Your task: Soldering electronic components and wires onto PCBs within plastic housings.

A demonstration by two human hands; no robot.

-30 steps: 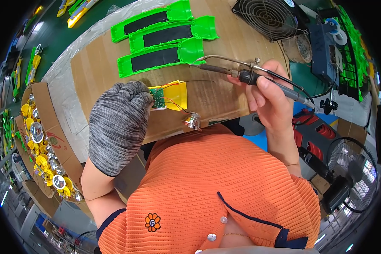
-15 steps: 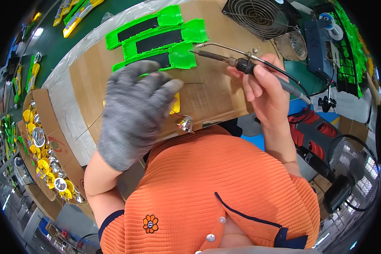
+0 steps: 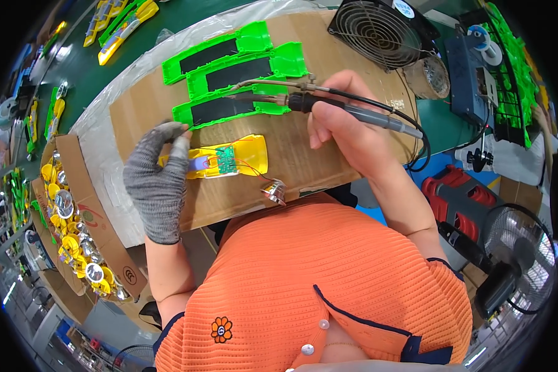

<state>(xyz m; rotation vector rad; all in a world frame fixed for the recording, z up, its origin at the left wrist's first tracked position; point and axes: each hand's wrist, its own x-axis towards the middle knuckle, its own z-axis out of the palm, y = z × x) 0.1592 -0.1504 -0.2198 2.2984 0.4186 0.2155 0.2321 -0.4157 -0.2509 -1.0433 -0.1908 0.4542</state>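
Observation:
My right hand point(image 3: 350, 127), bare, grips a soldering iron point(image 3: 372, 116) with a thin metal feed tube and a black cable fixed along it. The iron's tip points left, over the black panel of the nearest green plastic housing point(image 3: 273, 104). My left hand point(image 3: 158, 177), in a grey knitted glove, has thumb and forefinger pinched together by that housing's left end; what they hold, if anything, is too small to make out. Just right of the glove lies a yellow housing point(image 3: 254, 152) with a green circuit board point(image 3: 227, 159) and red wires. A silver reflector cup point(image 3: 274, 191) sits nearer me, beside the wires.
Two more green housings point(image 3: 254, 37) lie behind the nearest one on the cardboard point(image 3: 328, 164). A black fan point(image 3: 381, 34) and a blue-grey box with a spool point(image 3: 468, 74) stand back right. At left, a carton point(image 3: 93, 204) holds yellow parts and reflectors.
My left hand has drawn back left and closed to a pinch, uncovering the yellow housing and circuit board. The soldering iron has moved left and nearer, its tip now over the nearest green housing.

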